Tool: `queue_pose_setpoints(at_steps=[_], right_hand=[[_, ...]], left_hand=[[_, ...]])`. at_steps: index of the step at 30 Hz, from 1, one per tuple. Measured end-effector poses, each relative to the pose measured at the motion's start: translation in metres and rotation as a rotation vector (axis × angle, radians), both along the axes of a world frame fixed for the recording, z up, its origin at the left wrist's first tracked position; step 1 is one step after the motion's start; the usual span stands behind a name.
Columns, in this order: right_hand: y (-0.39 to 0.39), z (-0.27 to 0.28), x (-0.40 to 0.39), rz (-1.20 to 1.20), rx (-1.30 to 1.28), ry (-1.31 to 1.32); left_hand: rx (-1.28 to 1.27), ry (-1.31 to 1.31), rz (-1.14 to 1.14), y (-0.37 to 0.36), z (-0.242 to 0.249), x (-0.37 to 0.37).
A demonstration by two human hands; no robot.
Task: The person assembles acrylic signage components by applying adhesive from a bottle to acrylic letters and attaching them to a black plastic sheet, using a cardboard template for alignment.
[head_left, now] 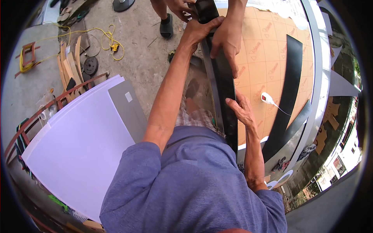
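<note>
Red wordmark (257, 92) all over tan sheet (252, 116), upper right, kinda unreadable. White label (128, 96) on grey panel (126, 112), left: same deal.

Surface (322, 62): grey rim, brown printed protective sheet (254, 50) on top. On the sheet: long black strip (292, 70), shorter dark strip (298, 121) angled beside it, white corded device (267, 98) with red switch.
</note>
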State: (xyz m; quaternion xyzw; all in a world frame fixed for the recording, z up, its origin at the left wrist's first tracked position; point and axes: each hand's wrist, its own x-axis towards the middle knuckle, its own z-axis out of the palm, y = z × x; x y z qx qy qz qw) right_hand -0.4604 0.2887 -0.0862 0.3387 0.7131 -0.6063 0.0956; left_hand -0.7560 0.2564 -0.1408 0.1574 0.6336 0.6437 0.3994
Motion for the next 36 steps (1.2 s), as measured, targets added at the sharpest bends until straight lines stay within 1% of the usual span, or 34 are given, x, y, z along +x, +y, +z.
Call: queue_pose_setpoints(at_steps=[1, 4, 7, 10, 13, 16, 19, 21, 22, 25, 27, 30, 31, 33, 36], right_hand=[[0.0, 0.003, -0.001, -0.001, 0.005, 0.001], [0.003, 0.004, -0.002, 0.03, -0.032, -0.034], [0.004, 0.004, -0.002, 0.056, 0.003, -0.038], [0.007, 0.002, -0.002, 0.105, 0.008, -0.046], [0.009, 0.01, -0.007, 0.133, 0.008, 0.037], [0.013, 0.014, -0.004, -0.021, -0.233, 0.092], [0.035, -0.015, -0.027, -0.227, -0.403, 0.385], [0.063, -0.037, -0.059, -0.153, -0.236, 0.305], [0.075, -0.05, -0.079, -0.145, -0.185, 0.329], [0.102, -0.089, -0.153, -0.167, -0.091, 0.407], [0.113, -0.082, -0.199, -0.083, 0.064, 0.301], [0.131, -0.096, -0.243, 0.128, 0.171, 0.452], [0.136, -0.102, -0.254, 0.194, 0.229, 0.444], [0.144, -0.109, -0.267, 0.318, 0.341, 0.411], [0.146, -0.111, -0.271, 0.418, 0.401, 0.348]], left_hand=[[0.009, 0.027, 0.006, 0.001, 0.003, 0.0], [0.113, -0.004, 0.047, 0.007, 0.001, -0.002], [0.113, -0.037, 0.059, 0.008, 0.0, -0.003], [0.168, -0.101, 0.072, 0.006, -0.001, -0.002], [0.184, -0.132, 0.099, 0.007, -0.002, -0.002], [0.137, -0.177, 0.111, 0.004, 0.0, 0.0], [0.099, -0.156, 0.13, 0.005, 0.001, 0.001], [0.109, -0.165, 0.165, 0.01, -0.007, 0.001], [0.117, -0.169, 0.186, 0.012, -0.009, 0.0], [0.103, -0.243, 0.147, 0.006, 0.008, 0.001], [0.15, -0.243, 0.13, 0.007, 0.002, -0.001], [0.174, -0.203, 0.139, 0.008, -0.007, -0.001], [0.173, -0.183, 0.142, 0.009, -0.009, -0.001], [0.189, -0.158, 0.164, 0.01, -0.01, 0.001], [0.196, -0.142, 0.171, 0.01, -0.015, -0.001]])
